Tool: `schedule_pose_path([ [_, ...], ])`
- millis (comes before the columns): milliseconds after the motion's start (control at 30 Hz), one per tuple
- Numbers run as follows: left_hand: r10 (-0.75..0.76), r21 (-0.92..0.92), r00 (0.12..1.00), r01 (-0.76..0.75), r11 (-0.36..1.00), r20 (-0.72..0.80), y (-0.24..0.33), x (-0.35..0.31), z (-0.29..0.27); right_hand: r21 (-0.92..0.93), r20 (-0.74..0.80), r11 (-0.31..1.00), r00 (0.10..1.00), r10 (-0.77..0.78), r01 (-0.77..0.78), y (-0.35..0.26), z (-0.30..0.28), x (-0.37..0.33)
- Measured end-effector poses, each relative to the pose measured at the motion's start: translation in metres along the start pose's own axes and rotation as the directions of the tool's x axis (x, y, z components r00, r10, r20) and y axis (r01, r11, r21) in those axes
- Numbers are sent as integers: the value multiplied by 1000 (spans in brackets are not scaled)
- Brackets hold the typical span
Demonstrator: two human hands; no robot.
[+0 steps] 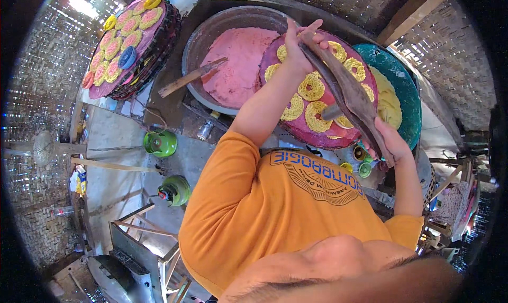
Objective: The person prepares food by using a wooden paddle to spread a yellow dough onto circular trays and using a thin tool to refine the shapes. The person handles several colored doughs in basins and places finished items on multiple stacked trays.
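Both my hands grip a long, dark wooden lever press (352, 94) held slantwise over a round pink-purple tray (338, 143). My left hand (302, 46) closes around its far upper end, with a finger sticking out. Its near lower end is in my right hand (392, 139), whose fingers are partly hidden behind the wood. A short grey cylinder (332, 112) juts out from the press above the tray. Lacy yellow dough rings (311, 86) cover much of the tray, and the press hides some of them.
Left of the tray stands a grey basin (190, 54) of pink dough (238, 60) with a wooden paddle (193, 77). A teal basin (410, 102) holds yellow dough (388, 99). Stacked trays (166, 44) with pink-and-yellow pieces sit far left. Green gas cylinders (160, 143) stand below.
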State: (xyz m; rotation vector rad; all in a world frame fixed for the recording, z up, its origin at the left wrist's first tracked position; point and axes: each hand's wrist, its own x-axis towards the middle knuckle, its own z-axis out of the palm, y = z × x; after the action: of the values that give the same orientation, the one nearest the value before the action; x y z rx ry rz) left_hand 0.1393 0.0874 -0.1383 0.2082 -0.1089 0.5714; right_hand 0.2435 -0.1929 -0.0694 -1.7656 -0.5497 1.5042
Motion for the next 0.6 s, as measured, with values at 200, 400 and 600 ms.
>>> schedule_pose_path([
  [200,53,30,994,-51,998,-98,10,-5,-1,-80,26,994,997,-77,79,-4,10,11],
  [400,43,40,990,-38,999,-134,10,-14,-1,-98,81,991,993,-84,92,-1,12,6],
  [600,9,-31,998,-11,999,-62,7,-4,-16,-209,-17,970,992,-127,121,3,10,13],
])
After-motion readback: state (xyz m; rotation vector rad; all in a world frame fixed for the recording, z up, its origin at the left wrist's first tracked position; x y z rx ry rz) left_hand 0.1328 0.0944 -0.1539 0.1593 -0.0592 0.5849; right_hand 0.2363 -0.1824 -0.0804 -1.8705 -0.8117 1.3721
